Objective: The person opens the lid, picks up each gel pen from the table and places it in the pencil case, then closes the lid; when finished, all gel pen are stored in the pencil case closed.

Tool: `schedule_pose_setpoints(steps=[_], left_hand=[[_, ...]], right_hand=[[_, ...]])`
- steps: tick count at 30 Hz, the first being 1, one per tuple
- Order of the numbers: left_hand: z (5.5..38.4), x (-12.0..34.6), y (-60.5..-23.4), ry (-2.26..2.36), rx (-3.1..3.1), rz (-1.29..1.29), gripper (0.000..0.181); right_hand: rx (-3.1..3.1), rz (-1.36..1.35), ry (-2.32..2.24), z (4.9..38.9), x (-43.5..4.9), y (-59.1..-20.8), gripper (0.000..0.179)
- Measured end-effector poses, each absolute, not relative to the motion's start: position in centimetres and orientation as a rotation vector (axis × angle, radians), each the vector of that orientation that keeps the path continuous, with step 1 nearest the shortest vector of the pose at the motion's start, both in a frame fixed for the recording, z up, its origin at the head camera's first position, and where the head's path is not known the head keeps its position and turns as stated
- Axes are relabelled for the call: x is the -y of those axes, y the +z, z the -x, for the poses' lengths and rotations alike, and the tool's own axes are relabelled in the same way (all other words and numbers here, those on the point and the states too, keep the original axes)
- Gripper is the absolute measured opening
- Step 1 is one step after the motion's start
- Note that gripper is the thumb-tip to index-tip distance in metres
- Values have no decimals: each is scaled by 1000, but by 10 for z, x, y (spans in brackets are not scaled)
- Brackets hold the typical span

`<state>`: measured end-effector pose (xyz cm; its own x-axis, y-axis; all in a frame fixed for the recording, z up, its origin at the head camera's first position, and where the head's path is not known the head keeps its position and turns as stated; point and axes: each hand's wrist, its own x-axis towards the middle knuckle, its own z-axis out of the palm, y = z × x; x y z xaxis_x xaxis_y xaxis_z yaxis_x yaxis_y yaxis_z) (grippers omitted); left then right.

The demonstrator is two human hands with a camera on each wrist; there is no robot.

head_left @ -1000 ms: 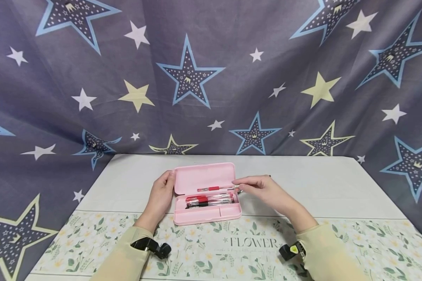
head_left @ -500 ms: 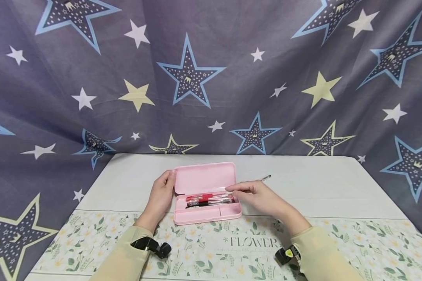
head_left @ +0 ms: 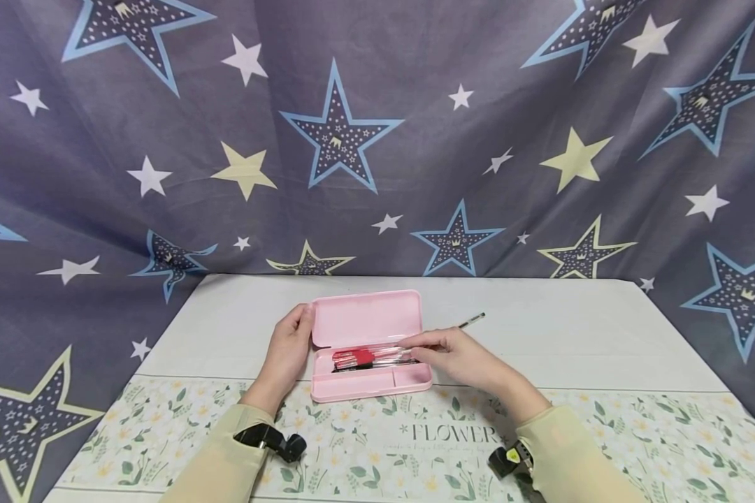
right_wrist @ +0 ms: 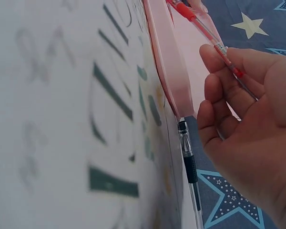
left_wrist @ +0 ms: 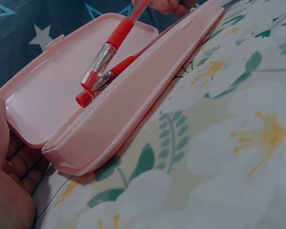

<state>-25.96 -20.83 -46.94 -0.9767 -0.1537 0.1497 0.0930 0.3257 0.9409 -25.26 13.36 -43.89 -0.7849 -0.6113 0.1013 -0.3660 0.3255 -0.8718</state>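
A pink pencil case [head_left: 371,391] lies open on the table, its lid [head_left: 365,318] tilted back. My left hand [head_left: 288,349] grips the lid's left edge, thumb in front and fingers curled behind. Between thumb and fingers my right hand [head_left: 459,355] pinches a red gel pen [right_wrist: 205,31], slanting over the case's long compartment. In the left wrist view its red end points down at the case, beside another red pen [left_wrist: 121,67] inside. A black-gripped pen [head_left: 366,365] also lies in that compartment.
A dark-gripped clear pen [right_wrist: 189,167] lies on the table right of the case, partly hidden behind the right hand in the head view. A floral mat [head_left: 440,482] covers the table's front. A star-patterned curtain [head_left: 377,209] hangs behind.
My right hand has moved left and slightly down, bringing the red pen from in front of the lid to the long compartment. The pen on the table shows more. My left hand keeps its grip.
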Motion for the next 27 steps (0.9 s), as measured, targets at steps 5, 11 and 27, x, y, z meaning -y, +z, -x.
schedule_pose_setpoints(steps=[5,11,27], left_hand=[[260,209,-469,-1703,2385,-59,57],[260,209,-470,-1719,2377,-63,57],[261,208,-470,-1710,2382,-72,57]], right_hand=[[-2390,875,-1384,252,-131,-439,30],[-2461,902,-1349,252,-125,-437,26],[-2604,869,-1302,253,-124,-443,7]])
